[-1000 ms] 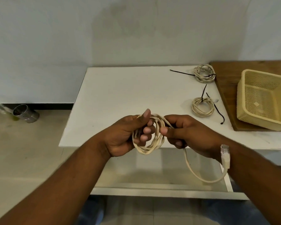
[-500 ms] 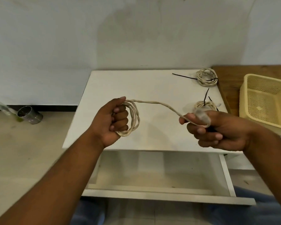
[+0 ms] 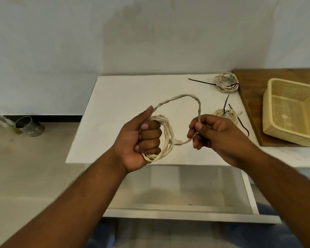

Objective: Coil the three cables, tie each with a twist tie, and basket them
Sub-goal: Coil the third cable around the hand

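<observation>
Cable [image 3: 170, 138], cream and twisted, is held in the air in both hands above the front edge of a white table [image 3: 132, 97].

Far left, on the tiled floor by the wall, a metal cup [image 3: 29, 126] lies on its side.

The left hand [image 3: 140, 140] is closed in a fist through the middle of a small coil of several turns. Its fingers are curled round the strands and its thumb lies along the top of them. From under that thumb a single strand rises, arches over the table and drops straight down into the right hand [image 3: 220, 135]. That hand pinches the strand between thumb and forefinger, with the other fingers curled in. Below the pinch the free end curves back to the left and stops just beside the coil. Its tip looks like a clear plug, too blurred to be sure.

Behind the right hand, a second coil [image 3: 225, 112] lies on the table with a black twist tie [image 3: 243, 126] trailing from it. A third coil [image 3: 227, 90] sits at the back edge, also with a black tie [image 3: 202, 82] on it.

At the right, a wooden board [image 3: 249, 90] butts against the table and carries a cream mesh basket [image 3: 266, 113], well apart from all three cables.
</observation>
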